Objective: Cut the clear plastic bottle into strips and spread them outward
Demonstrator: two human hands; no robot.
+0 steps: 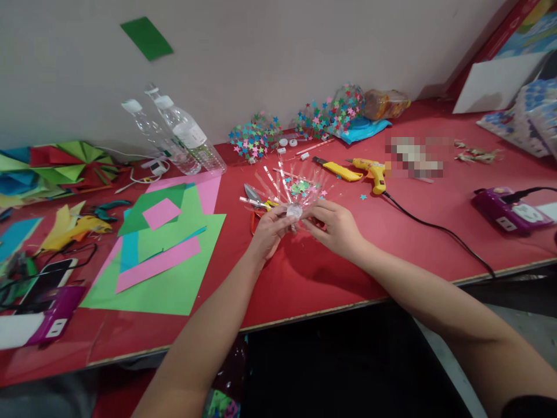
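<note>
Between my hands is a clear plastic bottle piece (294, 211) cut into thin strips that fan outward over the table. My left hand (273, 230) grips its round middle from the left, fingers closed. On the other side my right hand (331, 225) pinches the strips close to that middle. Small coloured paper stars (300, 187) show through the strips, lying on the red table. Scissors (252, 194) with orange and yellow handles lie just behind my left hand, partly covered. Beyond the strips rests a yellow box cutter (343, 170).
A yellow glue gun (372, 172) trails a black cord to the right. Star-covered clear plastic pieces (255, 139) stand along the wall, with clear bottles (185, 130) farther left. Coloured paper sheets (174, 290) overlap at left. Purple power sockets (507, 212) sit near the right edge.
</note>
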